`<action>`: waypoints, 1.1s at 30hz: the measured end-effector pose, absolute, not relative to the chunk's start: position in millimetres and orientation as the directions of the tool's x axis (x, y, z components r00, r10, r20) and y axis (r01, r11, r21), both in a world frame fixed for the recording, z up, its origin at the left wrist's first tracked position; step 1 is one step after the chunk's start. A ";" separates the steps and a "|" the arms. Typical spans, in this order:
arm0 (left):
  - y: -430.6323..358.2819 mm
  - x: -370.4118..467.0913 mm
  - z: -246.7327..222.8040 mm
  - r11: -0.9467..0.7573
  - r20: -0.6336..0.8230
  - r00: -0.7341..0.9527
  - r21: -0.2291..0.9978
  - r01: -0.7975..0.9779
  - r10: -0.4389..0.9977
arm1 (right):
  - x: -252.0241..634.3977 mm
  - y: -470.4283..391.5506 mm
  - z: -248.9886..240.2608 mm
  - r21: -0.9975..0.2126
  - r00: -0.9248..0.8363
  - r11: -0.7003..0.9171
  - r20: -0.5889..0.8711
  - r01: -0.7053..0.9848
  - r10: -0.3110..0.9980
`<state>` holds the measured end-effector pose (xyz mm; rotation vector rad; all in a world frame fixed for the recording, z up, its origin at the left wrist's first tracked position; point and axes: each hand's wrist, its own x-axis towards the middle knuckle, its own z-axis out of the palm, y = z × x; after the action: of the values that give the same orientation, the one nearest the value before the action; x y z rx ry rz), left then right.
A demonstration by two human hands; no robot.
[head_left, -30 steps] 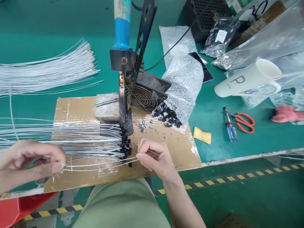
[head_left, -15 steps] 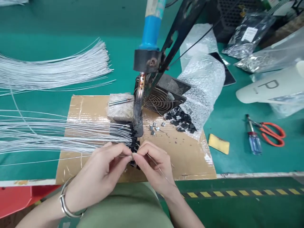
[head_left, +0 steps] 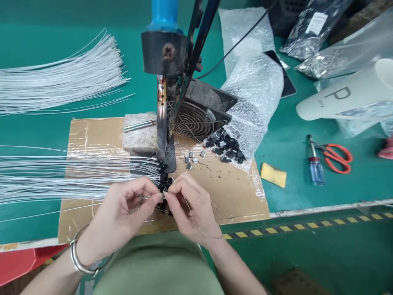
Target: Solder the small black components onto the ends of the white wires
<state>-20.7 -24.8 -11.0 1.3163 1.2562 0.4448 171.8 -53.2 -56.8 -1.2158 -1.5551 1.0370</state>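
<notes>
My left hand (head_left: pixel 130 209) pinches a thin white wire near its end, over the cardboard sheet (head_left: pixel 239 196). Close beside it, my right hand (head_left: pixel 193 205) is closed in a pinch on a thin wire that curves back over its palm. The fingertips of both hands nearly meet. Just behind them lies a row of small black connectors (head_left: pixel 164 182), partly hidden by my fingers, with white wires (head_left: pixel 92 178) running off to the left. A soldering iron (head_left: pixel 161 119) hangs in its holder, tip down, above the connectors.
A fan (head_left: pixel 196 121) stands behind the iron. Loose black pieces (head_left: pixel 227 147) lie by bubble wrap (head_left: pixel 254 94). A yellow sponge (head_left: pixel 273 175), a screwdriver (head_left: pixel 315 164) and orange-handled pliers (head_left: pixel 337 159) lie right. More white wires (head_left: pixel 67 82) lie at back left.
The view has shifted, so the bench items appear further left and the iron looks larger. Both hands keep their pinches, with a very small gap now between the fingertips.
</notes>
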 end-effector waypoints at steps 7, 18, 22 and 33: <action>-26.9 -24.1 -2.1 0.373 -0.419 0.068 0.863 0.341 0.906 | 192.8 -56.1 -64.8 -0.995 0.372 -0.067 -0.034 0.075 0.927; -30.1 -14.4 2.0 0.364 -0.408 0.081 0.874 0.321 0.909 | 172.6 -56.4 -51.1 -0.998 0.058 -0.050 -0.049 0.030 0.997; -29.6 -17.7 1.7 0.349 -0.426 0.158 0.864 0.363 0.891 | 168.2 -55.6 -48.9 -0.997 -0.037 -0.064 -0.062 -0.054 0.997; -41.9 -20.6 -12.5 0.069 -0.180 0.164 0.850 0.522 0.970 | 160.5 -56.4 -50.5 -0.951 0.010 -0.179 -0.188 -0.252 0.982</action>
<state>-20.6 -41.9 -12.5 1.5733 1.4759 0.6502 160.5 -56.4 -50.5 -1.1651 -0.9019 1.4270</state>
